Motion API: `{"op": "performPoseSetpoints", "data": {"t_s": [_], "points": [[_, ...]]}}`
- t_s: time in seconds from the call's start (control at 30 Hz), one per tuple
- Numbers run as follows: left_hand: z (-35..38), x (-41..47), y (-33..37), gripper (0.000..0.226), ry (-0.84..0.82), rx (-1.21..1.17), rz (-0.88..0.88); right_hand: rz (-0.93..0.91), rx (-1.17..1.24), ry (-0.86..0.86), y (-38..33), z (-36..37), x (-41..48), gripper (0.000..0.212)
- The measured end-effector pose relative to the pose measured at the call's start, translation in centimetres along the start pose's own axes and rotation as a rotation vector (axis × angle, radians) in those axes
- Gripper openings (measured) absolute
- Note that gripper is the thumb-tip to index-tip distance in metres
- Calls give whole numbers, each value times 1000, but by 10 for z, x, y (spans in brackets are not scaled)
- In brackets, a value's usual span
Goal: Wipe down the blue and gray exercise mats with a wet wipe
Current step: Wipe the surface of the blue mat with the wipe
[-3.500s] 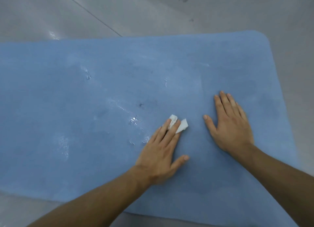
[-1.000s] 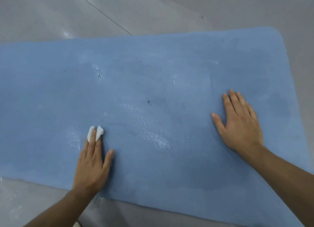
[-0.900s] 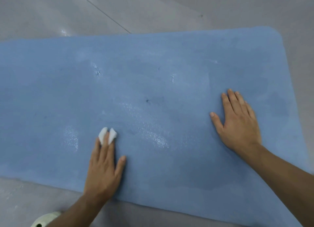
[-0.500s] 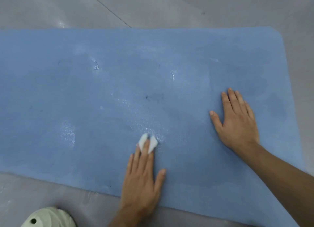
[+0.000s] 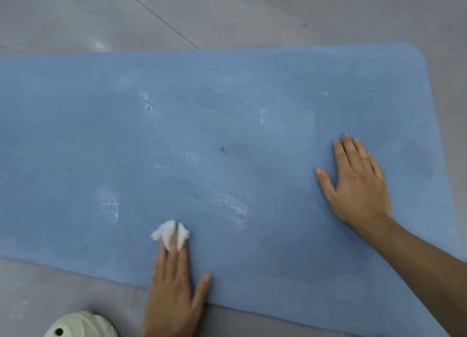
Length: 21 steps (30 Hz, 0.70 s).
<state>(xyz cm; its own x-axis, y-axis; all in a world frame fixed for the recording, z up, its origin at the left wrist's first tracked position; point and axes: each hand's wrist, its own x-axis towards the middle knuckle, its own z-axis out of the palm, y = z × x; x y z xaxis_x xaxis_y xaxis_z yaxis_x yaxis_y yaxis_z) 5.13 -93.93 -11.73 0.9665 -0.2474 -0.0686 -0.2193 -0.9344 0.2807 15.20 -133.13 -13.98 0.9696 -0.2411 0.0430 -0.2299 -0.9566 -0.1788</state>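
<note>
**Wipe carried leftward along the near edge**

Since 0.5 s ago, the left hand (image 5: 174,286) has slid the wet wipe (image 5: 168,232) to the left, closer to the near edge of the blue mat (image 5: 75,139). Its fingers (image 5: 171,258) lie straight and press the crumpled white wipe onto the mat. The right hand (image 5: 356,185) rests palm-down on the mat's right part, fingers extended and holding nothing. Wet sheen lies between the 2 hands. The mat lies on a gray floor (image 5: 227,13).
</note>
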Motion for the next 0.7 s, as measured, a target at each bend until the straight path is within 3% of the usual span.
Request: {"op": "performPoseSetpoints", "data": {"t_s": [0.17, 0.27, 0.37, 0.6, 0.7], "points": [[28, -22, 68, 72, -116, 132, 265, -1, -6, -8, 0, 0, 1, 77], [25, -22, 84, 69, -160, 151, 222, -1, -10, -8, 1, 0, 0, 77], [16, -19, 60, 73, -87, 139, 230, -6, -8, -3, 1, -1, 0, 77], [-14, 2, -26, 100, 72, -39, -511, -2, -3, 2, 1, 1, 1, 77], [-17, -1, -36, 121, 122, -46, -508, 1, -2, -1, 1, 2, 0, 77]]}}
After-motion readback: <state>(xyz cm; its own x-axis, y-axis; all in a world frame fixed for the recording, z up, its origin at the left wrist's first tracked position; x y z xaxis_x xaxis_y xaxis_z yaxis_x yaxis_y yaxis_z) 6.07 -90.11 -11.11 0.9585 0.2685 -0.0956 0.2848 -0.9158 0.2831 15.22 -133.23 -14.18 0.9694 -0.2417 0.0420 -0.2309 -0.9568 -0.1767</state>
